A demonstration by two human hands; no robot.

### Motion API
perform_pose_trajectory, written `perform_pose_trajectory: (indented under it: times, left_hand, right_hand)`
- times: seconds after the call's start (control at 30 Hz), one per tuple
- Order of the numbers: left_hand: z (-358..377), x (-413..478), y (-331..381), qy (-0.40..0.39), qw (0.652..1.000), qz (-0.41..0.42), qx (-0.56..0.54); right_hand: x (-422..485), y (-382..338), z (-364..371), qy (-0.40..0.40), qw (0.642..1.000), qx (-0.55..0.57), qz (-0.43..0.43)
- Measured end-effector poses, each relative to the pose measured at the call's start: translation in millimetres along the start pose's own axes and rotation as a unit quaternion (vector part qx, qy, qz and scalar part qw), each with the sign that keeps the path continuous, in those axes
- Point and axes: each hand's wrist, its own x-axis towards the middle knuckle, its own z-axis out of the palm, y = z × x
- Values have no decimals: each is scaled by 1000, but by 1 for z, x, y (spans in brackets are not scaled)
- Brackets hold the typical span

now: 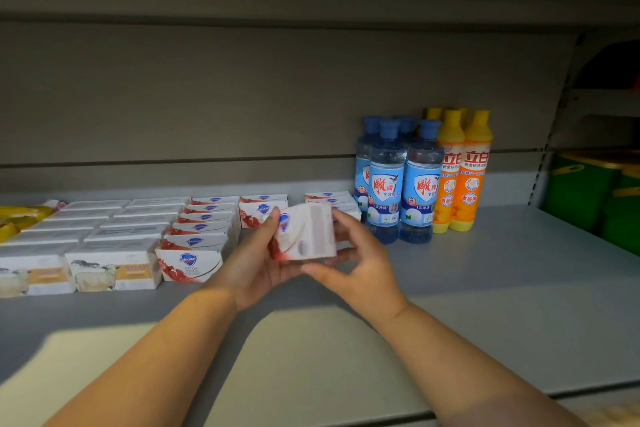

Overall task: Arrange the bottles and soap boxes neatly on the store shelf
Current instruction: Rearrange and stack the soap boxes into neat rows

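Left of frame, I've got white sheep-print cardboard soap boxes (110, 270) in rows, with a row of red-and-white Safeguard soap boxes (194, 239) just beside them. Centre now: my left hand (256, 260) and right hand (360, 260) both grip one tilted red-and-white soap box (304, 232) above the grey metal shelf (519, 288). Further right, clear blue-capped plastic bottles (401, 184) stand against orange yellow-capped bottles (464, 173)

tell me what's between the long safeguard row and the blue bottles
Head view: left hand and right hand hold a soap box there, over bare shelf. Behind them sit a left Safeguard group and a right Safeguard group.
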Motion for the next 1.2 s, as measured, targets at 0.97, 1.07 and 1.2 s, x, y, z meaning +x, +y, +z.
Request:
perform_pose_trajectory:
  times: [0.97,1.07,1.2]
  left_hand:
    - [24,-17,0,64,735,513,438]
    - [31,-20,-3,17,655,589,473]
    - [33,-19,-4,-17,590,613,526]
  right_hand:
    - [17,37,-8,33,993,30,108]
    - [21,37,-15,49,981,144,123]
    - [22,32,-23,60,944,275,175]
